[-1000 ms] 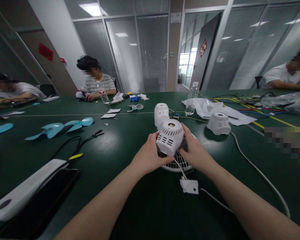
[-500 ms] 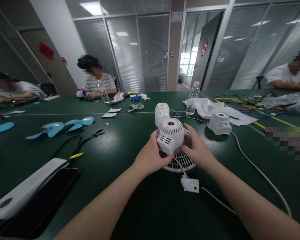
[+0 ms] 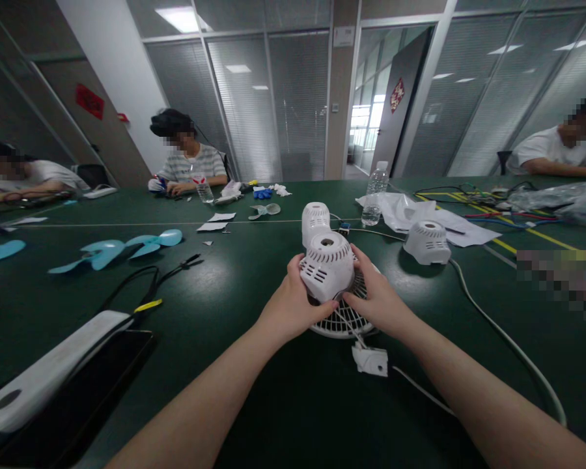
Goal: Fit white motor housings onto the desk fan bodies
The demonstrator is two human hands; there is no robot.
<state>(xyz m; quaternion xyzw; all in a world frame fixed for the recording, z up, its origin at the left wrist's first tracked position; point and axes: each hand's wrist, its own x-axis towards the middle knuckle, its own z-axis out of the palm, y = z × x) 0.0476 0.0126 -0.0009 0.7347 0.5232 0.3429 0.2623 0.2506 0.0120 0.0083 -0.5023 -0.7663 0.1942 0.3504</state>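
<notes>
Between my two hands is a white vented fan motor housing, a round hole in its top and slots along its side. My left hand grips its left side, fingers behind and thumb along the lower front. My right hand closes on its right side, thumb near the lower front edge. Under the housing lies a white round fan grille, partly covered by it and my hands. A wire runs from there to a small white plate on the table. A second white housing stands just behind.
On the green table, another white housing with a cord sits right, near a plastic bottle and plastic bag. Left are blue fan blades, a white power strip and a dark phone-like slab. Other people sit around.
My right hand has shifted slightly left, its thumb now at the housing's lower front edge. The housing has moved a little left and remains between both hands.
</notes>
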